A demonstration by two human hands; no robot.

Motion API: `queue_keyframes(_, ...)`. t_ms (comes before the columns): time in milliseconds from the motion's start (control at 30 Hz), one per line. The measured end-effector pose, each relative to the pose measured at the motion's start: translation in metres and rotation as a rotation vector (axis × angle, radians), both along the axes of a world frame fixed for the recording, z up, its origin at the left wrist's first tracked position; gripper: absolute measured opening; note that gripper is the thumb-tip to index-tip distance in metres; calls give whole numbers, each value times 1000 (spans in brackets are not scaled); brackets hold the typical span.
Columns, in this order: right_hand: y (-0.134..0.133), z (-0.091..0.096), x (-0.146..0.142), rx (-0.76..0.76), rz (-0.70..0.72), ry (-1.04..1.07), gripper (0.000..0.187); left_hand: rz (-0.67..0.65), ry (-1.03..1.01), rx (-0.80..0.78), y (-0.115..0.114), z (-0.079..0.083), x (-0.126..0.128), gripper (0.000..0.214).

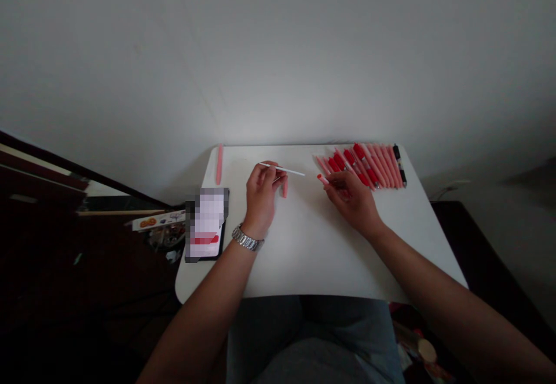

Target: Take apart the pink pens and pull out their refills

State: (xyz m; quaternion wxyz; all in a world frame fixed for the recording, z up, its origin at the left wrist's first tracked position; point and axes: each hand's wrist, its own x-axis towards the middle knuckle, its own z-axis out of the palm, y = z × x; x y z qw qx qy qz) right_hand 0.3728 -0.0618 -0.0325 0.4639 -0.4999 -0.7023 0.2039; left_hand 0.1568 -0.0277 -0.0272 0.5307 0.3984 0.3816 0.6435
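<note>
My left hand (262, 192) is closed around a thin white pen refill (284, 169) that sticks out to the right, and a pink pen barrel (285, 187) shows below its fingers. My right hand (351, 196) is closed on a pink pen piece with a red tip (322, 179), pointing left. It rests just in front of a row of several pink and red pens (369, 165) lying side by side at the table's far right. Both hands are over the small white table (313, 245).
A single pink pen (219, 164) lies at the table's far left edge. A phone in a dark case (206, 223) sits on the left front corner. A black pen (399, 165) ends the row on the right. Clutter lies on the floor to the left.
</note>
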Motion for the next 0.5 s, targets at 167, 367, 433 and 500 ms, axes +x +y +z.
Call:
queue_keyframes(167, -1, 1, -1, -7, 2, 82, 22, -11, -5, 8, 0, -1, 1, 16)
queue_keyframes(367, 2, -6, 1, -41, 27, 162, 42, -20, -13, 8, -1, -1, 1, 16)
queue_keyframes(433, 2, -7, 1, -54, 45, 195, 38, -22, -9, 12, -1, 0, 2, 16)
queue_keyframes(500, 3, -9, 0, -59, 62, 234, 36, -27, -17, 19, -1, -1, 2, 17)
